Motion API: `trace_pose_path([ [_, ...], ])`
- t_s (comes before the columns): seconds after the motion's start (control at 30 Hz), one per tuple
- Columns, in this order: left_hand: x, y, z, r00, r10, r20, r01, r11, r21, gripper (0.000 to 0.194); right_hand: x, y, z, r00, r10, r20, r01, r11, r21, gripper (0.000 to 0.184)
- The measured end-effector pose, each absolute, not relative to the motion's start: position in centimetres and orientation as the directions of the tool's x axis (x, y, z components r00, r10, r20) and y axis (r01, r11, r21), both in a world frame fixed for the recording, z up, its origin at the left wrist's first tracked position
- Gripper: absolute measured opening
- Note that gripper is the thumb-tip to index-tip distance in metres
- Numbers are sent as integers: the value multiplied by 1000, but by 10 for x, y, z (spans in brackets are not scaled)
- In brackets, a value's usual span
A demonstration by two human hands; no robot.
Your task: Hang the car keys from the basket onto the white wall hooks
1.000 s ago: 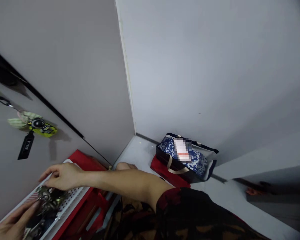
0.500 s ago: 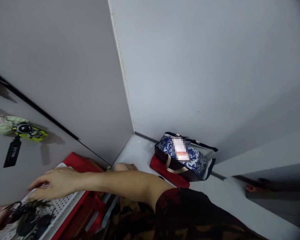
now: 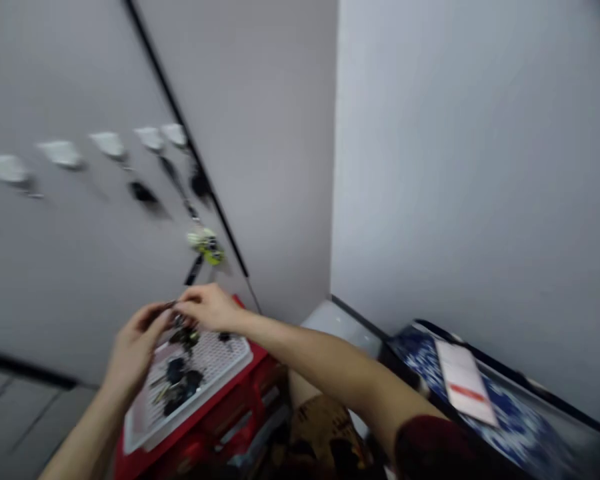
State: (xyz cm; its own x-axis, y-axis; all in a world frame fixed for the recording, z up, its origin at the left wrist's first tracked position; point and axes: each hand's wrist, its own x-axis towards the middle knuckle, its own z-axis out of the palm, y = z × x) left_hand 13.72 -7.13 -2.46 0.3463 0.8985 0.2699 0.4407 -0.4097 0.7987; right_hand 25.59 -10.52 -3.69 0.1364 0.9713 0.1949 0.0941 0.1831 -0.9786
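Observation:
My left hand (image 3: 136, 343) and my right hand (image 3: 209, 308) meet over a white perforated tray (image 3: 230, 357). Their fingertips are pinched together around the top of a bunch of keys (image 3: 184, 335). It dangles just above the tray, blurred, so its ring and single pieces are hard to make out. Below it, several dark key fobs (image 3: 177, 387) lie in the tray beside small metallic pieces. One more small dark item (image 3: 225, 337) rests near the tray's far right side, close under my right wrist.
The tray sits on a red drawer unit (image 3: 245, 410). White wall hooks (image 3: 109, 144) run along the wall, some carrying keychains, including a yellow-green charm (image 3: 210, 247) with a black tag (image 3: 194, 270). At lower right stands a blue-and-white patterned bag (image 3: 517, 427) with a pale paper (image 3: 466, 383) on it.
My view has swung left, bringing the wall hooks and whole tray into sight. My right hand, earlier reaching over the tray with loosely bent fingers, now meets my left hand at the keys.

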Motion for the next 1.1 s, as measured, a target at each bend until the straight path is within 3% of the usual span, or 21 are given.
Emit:
trace_pose_path([
  [0.13,136,-59,-17,514,826,232,74,-312,947,44,249,-80,-1,177,948,264,31,263,-964,6],
  [0.3,125,-42,-5,475,838,269,-61,-273,960,36,236,-57,34,198,901,386,76,379,-922,7],
  [0.47,120,-22,32,418,831,367,-45,-385,922,23,224,-36,72,269,844,464,91,457,-885,9],
  [0.8,139,15,109,205,868,452,45,-470,882,26,224,2,144,522,647,556,196,544,-816,5],
  [1.1,141,30,88,230,910,344,154,-383,911,26,228,18,126,488,735,470,277,381,-882,12],
])
